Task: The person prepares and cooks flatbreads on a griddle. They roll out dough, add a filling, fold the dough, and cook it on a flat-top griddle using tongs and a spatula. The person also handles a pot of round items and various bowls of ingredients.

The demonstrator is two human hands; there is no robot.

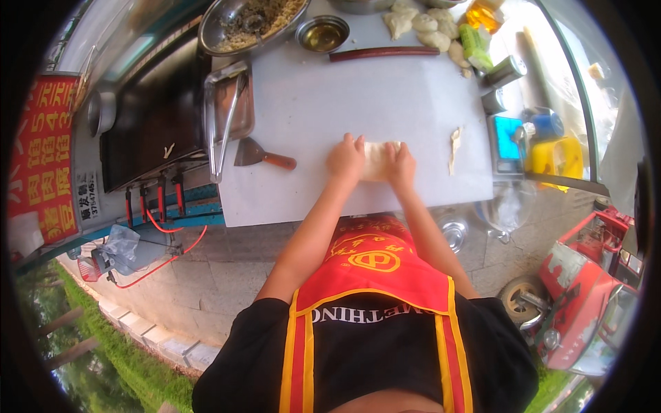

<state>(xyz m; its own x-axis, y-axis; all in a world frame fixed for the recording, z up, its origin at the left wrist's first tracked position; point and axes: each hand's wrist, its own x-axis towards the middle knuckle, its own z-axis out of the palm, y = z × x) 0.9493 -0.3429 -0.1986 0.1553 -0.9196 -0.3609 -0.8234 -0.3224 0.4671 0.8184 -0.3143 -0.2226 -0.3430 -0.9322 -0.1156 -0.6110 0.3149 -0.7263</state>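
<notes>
My left hand (pixel 347 161) grips the left end of a flat, pale piece of dough (pixel 376 162) near the front of a white work board (pixel 310 108). At the opposite end, my right hand (pixel 402 166) holds the same dough with its fingers curled over the edge. The middle of the dough shows between the hands; its ends are partly hidden by them. To the left lies a scraper (pixel 264 156) with a broad metal blade and a wooden handle. A thin torn strip of dough (pixel 454 149) rests right of my right hand.
A dark red rolling pin (pixel 384 53) lies at the back, near a bowl of oil (pixel 323 36), a steel bowl of filling (pixel 250 31) and several dough lumps (pixel 431 26). A dark griddle (pixel 155 103) flanks the board's left. A scale (pixel 508 139) and yellow container (pixel 560 157) stand right.
</notes>
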